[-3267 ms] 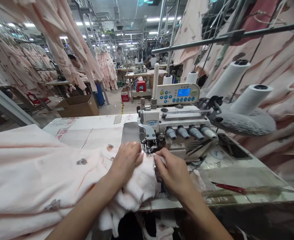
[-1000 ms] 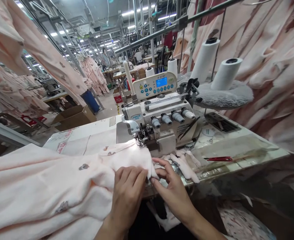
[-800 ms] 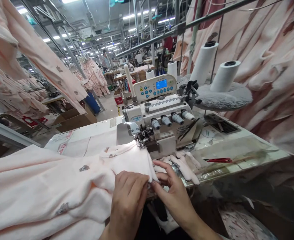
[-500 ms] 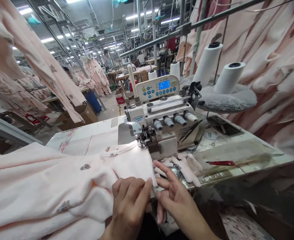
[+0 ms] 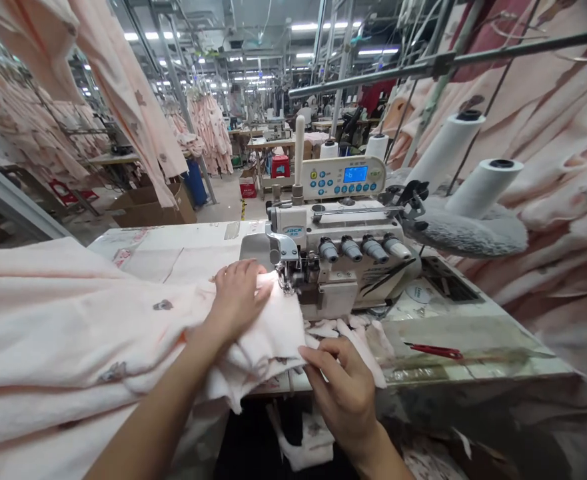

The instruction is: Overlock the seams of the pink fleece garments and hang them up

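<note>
A pale pink fleece garment (image 5: pixel 73 327) lies over the left of the sewing table and reaches the presser foot (image 5: pixel 288 280) of a white overlock machine (image 5: pixel 343 257). My left hand (image 5: pixel 238 293) lies flat on the fabric just left of the foot, fingers stretched out. My right hand (image 5: pixel 340 383) is at the table's front edge. Its thumb and fingers pinch the garment's near edge (image 5: pixel 293 357). Trimmed fleece strips (image 5: pixel 358 333) lie between that hand and the machine.
Red snips (image 5: pixel 433 350) lie on the table (image 5: pixel 473 333) to the right. Two white thread cones (image 5: pixel 478 187) stand behind the machine. Pink garments hang at right and upper left. A cardboard box (image 5: pixel 148 207) sits on the floor beyond the table.
My left hand has moved forward from the table's front edge to beside the presser foot, pushing the fabric along. My right hand stays near the front edge, still pinching the cloth.
</note>
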Motion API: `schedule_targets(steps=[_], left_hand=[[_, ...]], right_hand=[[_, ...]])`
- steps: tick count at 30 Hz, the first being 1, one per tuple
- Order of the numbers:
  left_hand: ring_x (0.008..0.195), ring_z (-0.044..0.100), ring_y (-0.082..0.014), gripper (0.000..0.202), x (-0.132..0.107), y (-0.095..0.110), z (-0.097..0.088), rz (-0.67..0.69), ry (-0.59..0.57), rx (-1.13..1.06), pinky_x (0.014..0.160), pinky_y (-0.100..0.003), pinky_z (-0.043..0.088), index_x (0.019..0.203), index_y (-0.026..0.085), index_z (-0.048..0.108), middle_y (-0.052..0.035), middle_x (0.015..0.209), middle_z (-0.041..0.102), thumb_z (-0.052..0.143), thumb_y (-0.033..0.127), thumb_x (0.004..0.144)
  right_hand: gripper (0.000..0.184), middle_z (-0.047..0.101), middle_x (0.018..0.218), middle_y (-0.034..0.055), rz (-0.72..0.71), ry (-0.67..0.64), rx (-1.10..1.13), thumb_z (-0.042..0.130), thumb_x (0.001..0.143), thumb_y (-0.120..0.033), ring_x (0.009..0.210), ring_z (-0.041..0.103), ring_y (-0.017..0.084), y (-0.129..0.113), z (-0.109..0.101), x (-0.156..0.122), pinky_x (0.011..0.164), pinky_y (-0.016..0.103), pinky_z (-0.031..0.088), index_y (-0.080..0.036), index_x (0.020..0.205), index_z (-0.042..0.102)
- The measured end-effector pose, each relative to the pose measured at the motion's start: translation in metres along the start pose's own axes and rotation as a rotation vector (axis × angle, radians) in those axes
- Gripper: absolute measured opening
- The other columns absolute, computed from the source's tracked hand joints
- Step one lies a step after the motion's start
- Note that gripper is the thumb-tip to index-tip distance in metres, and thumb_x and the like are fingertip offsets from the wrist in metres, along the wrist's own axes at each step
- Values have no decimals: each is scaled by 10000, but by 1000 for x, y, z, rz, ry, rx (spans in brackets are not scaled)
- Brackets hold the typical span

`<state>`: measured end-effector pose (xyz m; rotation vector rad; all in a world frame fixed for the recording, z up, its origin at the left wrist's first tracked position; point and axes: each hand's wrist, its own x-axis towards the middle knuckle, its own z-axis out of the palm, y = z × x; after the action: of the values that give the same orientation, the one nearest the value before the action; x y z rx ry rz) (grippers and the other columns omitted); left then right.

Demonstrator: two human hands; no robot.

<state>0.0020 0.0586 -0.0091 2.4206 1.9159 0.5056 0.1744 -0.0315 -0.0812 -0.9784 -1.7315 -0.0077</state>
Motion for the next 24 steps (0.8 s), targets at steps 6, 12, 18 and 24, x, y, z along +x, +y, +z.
schedule_targets(steps=[6,12,18,24], left_hand=[[1170,444,-264,171,20,-15,15,3,21,-26,989,-452,265,958,193,542,-96,1225,556,439,283,855],[1123,469,-275,147,49,-26,16,-13,19,-3,958,-434,292,910,203,539,-92,1141,585,471,305,828],[1081,491,-289,144,77,-31,17,-75,37,48,920,-419,338,892,199,559,-108,1093,577,473,280,811],[1097,505,-290,287,110,-45,16,-168,20,84,820,-360,422,1106,192,513,-143,1192,543,449,276,840]], right_hand=[[226,567,762,49,22,-13,17,526,857,-87,692,539,157,14,8,12,598,280,460,-199,995,665],[212,579,779,66,22,-54,-99,480,905,-182,732,537,173,27,19,39,643,297,455,-174,934,691],[195,570,785,74,92,-33,-159,493,904,-196,762,518,191,28,21,49,690,328,433,-159,852,676],[159,595,872,81,114,-55,22,497,889,-158,813,551,184,-13,21,14,728,322,461,-170,944,645]])
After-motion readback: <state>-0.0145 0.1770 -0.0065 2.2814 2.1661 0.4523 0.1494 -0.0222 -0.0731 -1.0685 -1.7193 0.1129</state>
